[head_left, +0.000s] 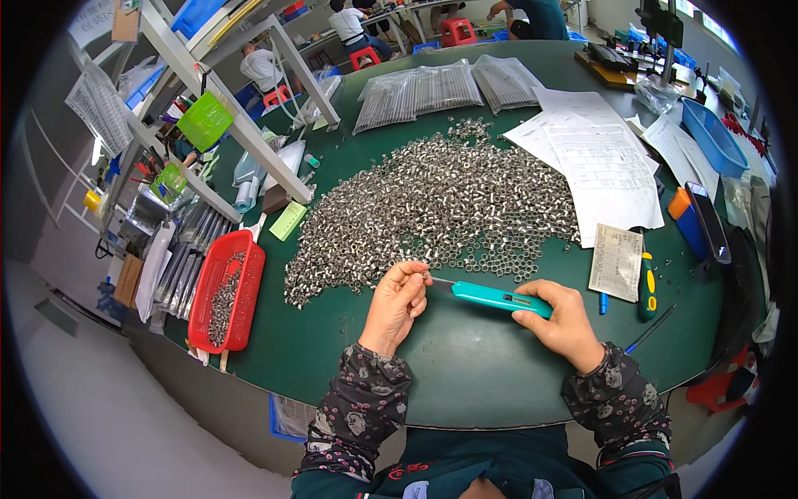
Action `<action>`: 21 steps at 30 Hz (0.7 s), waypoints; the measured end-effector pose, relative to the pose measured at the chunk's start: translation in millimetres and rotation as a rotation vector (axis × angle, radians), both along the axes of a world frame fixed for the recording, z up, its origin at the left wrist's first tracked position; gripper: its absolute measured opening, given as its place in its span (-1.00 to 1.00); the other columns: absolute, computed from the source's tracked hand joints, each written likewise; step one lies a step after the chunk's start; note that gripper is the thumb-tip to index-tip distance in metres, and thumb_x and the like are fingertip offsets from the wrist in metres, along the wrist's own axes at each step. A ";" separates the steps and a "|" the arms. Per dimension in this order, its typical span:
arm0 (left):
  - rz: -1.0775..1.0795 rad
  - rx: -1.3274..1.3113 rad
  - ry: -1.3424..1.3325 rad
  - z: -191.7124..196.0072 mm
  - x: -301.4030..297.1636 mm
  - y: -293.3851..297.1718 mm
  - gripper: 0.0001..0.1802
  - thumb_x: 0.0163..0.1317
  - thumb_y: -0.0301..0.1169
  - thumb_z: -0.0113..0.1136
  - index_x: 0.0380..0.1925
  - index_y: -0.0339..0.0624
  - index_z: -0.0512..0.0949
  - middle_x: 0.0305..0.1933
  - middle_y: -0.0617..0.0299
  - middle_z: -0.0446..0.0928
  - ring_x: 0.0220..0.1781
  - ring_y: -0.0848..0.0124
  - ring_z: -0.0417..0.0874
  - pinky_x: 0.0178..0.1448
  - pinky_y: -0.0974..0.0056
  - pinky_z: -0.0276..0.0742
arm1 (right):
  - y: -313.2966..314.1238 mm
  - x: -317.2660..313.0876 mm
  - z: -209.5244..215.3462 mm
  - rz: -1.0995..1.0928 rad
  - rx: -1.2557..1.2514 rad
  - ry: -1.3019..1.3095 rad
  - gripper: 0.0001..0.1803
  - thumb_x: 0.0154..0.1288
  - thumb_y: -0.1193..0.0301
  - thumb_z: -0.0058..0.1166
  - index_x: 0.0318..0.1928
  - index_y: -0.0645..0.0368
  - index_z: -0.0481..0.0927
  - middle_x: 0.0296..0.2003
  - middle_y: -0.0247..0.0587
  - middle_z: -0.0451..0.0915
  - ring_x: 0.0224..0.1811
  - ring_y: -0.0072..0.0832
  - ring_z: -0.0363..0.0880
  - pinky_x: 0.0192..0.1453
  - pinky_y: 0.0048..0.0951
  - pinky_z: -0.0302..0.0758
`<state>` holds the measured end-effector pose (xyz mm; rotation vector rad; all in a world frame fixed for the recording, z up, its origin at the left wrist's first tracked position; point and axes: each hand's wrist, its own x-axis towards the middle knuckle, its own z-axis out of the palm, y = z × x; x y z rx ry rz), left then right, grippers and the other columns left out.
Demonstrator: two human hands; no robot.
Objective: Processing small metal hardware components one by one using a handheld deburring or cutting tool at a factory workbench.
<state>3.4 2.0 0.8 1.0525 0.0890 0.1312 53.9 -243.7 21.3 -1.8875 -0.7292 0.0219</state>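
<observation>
Work surface: a dark green table [465, 366], rounded along its near edge.

Left hand [397, 303]: curled nearly closed near the middle of the near edge; a small metal ring [425, 274] is pinched between thumb and fingertips, just at the near fringe of the heap.

Right hand [565, 320]: wrapped firmly around a teal-handled tool [497, 298], held nearly level; its thin blade is pointed left and meets the pinched ring.

Heap: a broad pile of small metal rings [440, 208] is spread across the middle of the table, thinning toward the far edge.

Left edge: a red basket [226, 301] overhangs the rim, with a strip of rings lying inside.

Far edge: clear bags of packed parts [440, 87] are laid side by side.

Right side: printed paper sheets [598, 162], a small slip [616, 261], a yellow-and-green tool [647, 284] and a blue tray [713, 137] are set toward the right edge.

Risks, judged: the blade tip is aimed straight at the left fingertips, so a slip off the smooth ring could nick them. The ring is held only by fingertip pressure; a sideways push from the blade could flick it into the heap, where it would be lost among the others. The basket, overhanging the rim, could be tipped by a knock.
</observation>
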 end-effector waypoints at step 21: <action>-0.030 0.041 -0.012 -2.9 0.3 -4.2 -0.90 0.21 -0.49 -0.01 -0.27 -0.20 0.38 -0.36 0.26 0.41 -0.63 0.65 0.17 -0.60 0.55 0.13 | -0.4 -1.7 -3.1 0.058 -0.014 0.269 -0.72 -0.01 0.31 0.18 -0.32 0.24 0.56 -0.51 -0.10 0.56 -0.49 -0.40 0.54 -0.37 -0.47 0.41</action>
